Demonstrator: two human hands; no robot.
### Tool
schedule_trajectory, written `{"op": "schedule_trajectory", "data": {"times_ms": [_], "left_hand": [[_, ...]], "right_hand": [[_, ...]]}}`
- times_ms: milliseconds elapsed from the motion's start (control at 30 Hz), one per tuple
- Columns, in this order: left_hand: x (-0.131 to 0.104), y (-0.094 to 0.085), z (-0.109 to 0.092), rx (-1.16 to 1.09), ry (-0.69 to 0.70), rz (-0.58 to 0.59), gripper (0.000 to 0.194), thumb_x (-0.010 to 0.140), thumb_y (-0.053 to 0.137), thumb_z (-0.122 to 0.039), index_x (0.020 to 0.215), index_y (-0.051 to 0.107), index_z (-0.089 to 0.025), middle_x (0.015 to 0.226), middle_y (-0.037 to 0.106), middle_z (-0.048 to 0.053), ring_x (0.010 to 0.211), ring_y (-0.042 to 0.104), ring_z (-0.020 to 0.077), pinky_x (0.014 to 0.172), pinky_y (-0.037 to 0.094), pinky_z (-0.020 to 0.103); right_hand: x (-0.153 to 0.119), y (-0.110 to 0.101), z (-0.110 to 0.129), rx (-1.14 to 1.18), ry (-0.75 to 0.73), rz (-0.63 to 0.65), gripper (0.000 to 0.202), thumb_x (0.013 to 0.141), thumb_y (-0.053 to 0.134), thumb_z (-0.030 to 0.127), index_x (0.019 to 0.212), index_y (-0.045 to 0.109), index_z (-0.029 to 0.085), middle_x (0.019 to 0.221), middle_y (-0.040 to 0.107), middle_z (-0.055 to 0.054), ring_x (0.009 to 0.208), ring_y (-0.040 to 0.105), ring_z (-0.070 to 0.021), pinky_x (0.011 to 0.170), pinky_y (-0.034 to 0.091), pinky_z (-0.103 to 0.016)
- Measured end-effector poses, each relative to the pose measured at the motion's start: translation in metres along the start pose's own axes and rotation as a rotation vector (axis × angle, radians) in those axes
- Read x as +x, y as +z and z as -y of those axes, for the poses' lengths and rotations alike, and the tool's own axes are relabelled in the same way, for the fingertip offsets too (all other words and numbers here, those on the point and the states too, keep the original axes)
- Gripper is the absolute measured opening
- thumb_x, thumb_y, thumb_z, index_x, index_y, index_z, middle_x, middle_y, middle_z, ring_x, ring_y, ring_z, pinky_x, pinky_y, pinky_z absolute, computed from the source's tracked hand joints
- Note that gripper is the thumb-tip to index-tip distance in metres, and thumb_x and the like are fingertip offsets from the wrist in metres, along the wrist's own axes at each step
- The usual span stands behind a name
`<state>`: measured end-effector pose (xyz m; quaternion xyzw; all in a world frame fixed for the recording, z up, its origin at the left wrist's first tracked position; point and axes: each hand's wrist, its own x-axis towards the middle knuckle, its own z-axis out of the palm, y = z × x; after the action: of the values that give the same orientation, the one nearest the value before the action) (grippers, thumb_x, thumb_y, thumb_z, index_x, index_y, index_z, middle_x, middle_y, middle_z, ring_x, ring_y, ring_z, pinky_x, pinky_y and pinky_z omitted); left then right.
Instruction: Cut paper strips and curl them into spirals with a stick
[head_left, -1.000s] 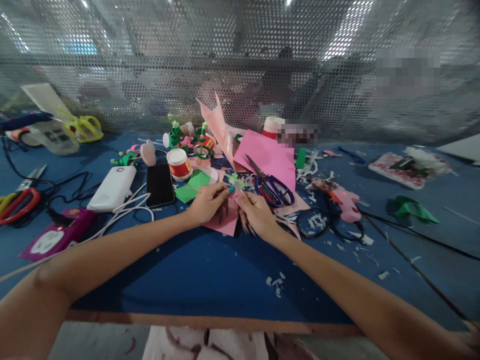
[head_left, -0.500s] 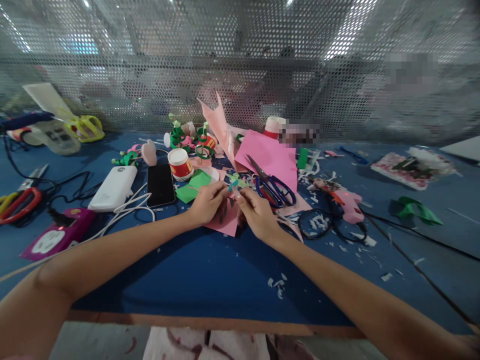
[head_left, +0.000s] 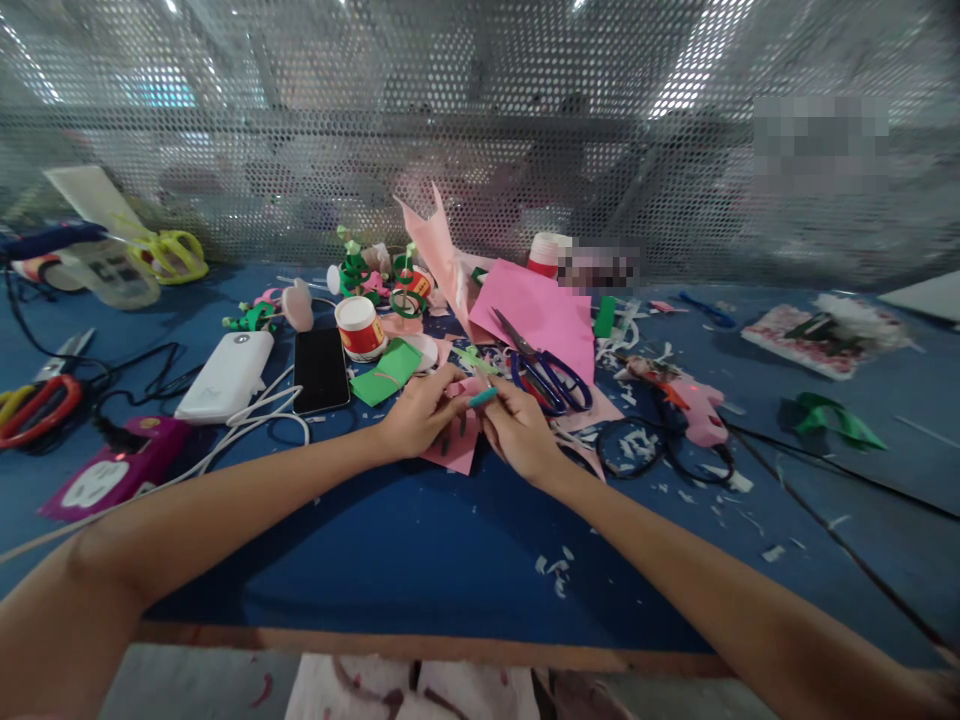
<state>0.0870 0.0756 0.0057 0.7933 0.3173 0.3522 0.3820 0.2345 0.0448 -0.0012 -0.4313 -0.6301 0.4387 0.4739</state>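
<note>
A small teal strip spans the gap between my fingertips. My right hand grips it with thumb and fingers pinched together. My left hand has its fingers closed at the strip's left end; the exact contact there is partly hidden. Beneath both hands lies a pink paper piece with dark marks or bits on it. Blue-handled scissors rest just beyond my right hand, on a bright pink sheet. Green paper lies beyond my left hand.
Left of my hands are a black phone, a white power bank with cables, a purple power strip and red-yellow scissors. A pink glue gun lies right among scraps. A perforated metal screen stands behind.
The teal strip has shifted slightly right and down and shows more fully. My fingertips have moved a little apart, and my left fingers have turned.
</note>
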Motion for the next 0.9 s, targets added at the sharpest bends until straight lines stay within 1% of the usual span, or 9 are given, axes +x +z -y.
{"op": "schedule_trajectory", "data": {"times_ms": [133, 233, 367, 533, 667, 767, 867, 900], "left_hand": [[0.0001, 0.0005, 0.0000, 0.036, 0.045, -0.048, 0.017, 0.084, 0.045, -0.034, 0.087, 0.044, -0.018, 0.042, 0.048, -0.008, 0.032, 0.047, 0.0076, 0.038, 0.034, 0.017], [0.0001, -0.0003, 0.0003, 0.030, 0.067, -0.029, 0.016, 0.085, 0.043, -0.034, 0.087, 0.044, -0.018, 0.043, 0.050, -0.007, 0.033, 0.048, 0.0077, 0.038, 0.034, 0.018], [-0.0003, -0.0014, -0.0006, 0.022, 0.103, -0.026, 0.017, 0.085, 0.042, -0.035, 0.083, 0.045, -0.018, 0.045, 0.053, -0.006, 0.038, 0.051, 0.0082, 0.041, 0.037, 0.018], [-0.0006, -0.0010, -0.0011, -0.038, 0.066, -0.037, 0.017, 0.085, 0.044, -0.033, 0.079, 0.045, -0.018, 0.044, 0.053, -0.006, 0.036, 0.050, 0.0075, 0.040, 0.037, 0.017], [0.0007, -0.0017, 0.0005, -0.100, 0.032, -0.074, 0.020, 0.084, 0.045, -0.035, 0.077, 0.046, -0.017, 0.050, 0.057, -0.004, 0.041, 0.055, 0.0083, 0.044, 0.040, 0.018], [0.0018, -0.0018, 0.0032, -0.192, -0.001, -0.073, 0.022, 0.083, 0.047, -0.037, 0.078, 0.047, -0.016, 0.052, 0.060, -0.003, 0.041, 0.056, 0.0094, 0.043, 0.042, 0.019], [0.0026, -0.0002, 0.0058, -0.391, -0.058, -0.021, 0.024, 0.082, 0.048, -0.041, 0.080, 0.044, -0.017, 0.052, 0.060, -0.003, 0.037, 0.056, 0.0108, 0.036, 0.042, 0.020], [0.0029, 0.0005, 0.0064, -0.442, -0.073, -0.025, 0.026, 0.081, 0.048, -0.042, 0.080, 0.043, -0.017, 0.052, 0.060, -0.003, 0.035, 0.055, 0.0107, 0.035, 0.042, 0.019]], "right_hand": [[0.0002, 0.0013, -0.0007, -0.015, -0.034, -0.007, 0.037, 0.082, 0.041, 0.053, 0.064, 0.041, 0.020, 0.035, 0.032, 0.009, 0.028, 0.027, -0.0051, 0.031, 0.018, -0.020], [-0.0003, 0.0015, 0.0000, -0.027, -0.041, -0.002, 0.038, 0.082, 0.040, 0.054, 0.066, 0.043, 0.020, 0.035, 0.033, 0.009, 0.028, 0.027, -0.0055, 0.030, 0.019, -0.020], [-0.0021, 0.0006, 0.0022, -0.106, -0.059, -0.040, 0.033, 0.084, 0.038, 0.051, 0.071, 0.043, 0.021, 0.038, 0.035, 0.008, 0.028, 0.030, -0.0062, 0.031, 0.022, -0.020], [-0.0040, 0.0006, 0.0067, -0.115, -0.084, -0.053, 0.023, 0.084, 0.041, 0.045, 0.077, 0.043, 0.023, 0.043, 0.039, 0.007, 0.031, 0.037, -0.0086, 0.032, 0.027, -0.022], [-0.0044, 0.0011, 0.0073, -0.146, -0.085, -0.053, 0.023, 0.086, 0.038, 0.043, 0.076, 0.042, 0.024, 0.043, 0.040, 0.006, 0.032, 0.039, -0.0097, 0.033, 0.028, -0.023], [-0.0038, 0.0014, 0.0058, -0.185, -0.092, -0.056, 0.026, 0.088, 0.035, 0.044, 0.074, 0.042, 0.023, 0.042, 0.039, 0.006, 0.033, 0.040, -0.0100, 0.034, 0.030, -0.023], [-0.0029, 0.0015, 0.0050, -0.214, -0.100, -0.073, 0.030, 0.088, 0.034, 0.046, 0.068, 0.038, 0.023, 0.042, 0.040, 0.006, 0.033, 0.040, -0.0094, 0.035, 0.030, -0.022], [-0.0026, 0.0015, 0.0050, -0.219, -0.101, -0.081, 0.032, 0.088, 0.034, 0.046, 0.067, 0.037, 0.022, 0.042, 0.039, 0.006, 0.032, 0.040, -0.0093, 0.035, 0.030, -0.022]]}}
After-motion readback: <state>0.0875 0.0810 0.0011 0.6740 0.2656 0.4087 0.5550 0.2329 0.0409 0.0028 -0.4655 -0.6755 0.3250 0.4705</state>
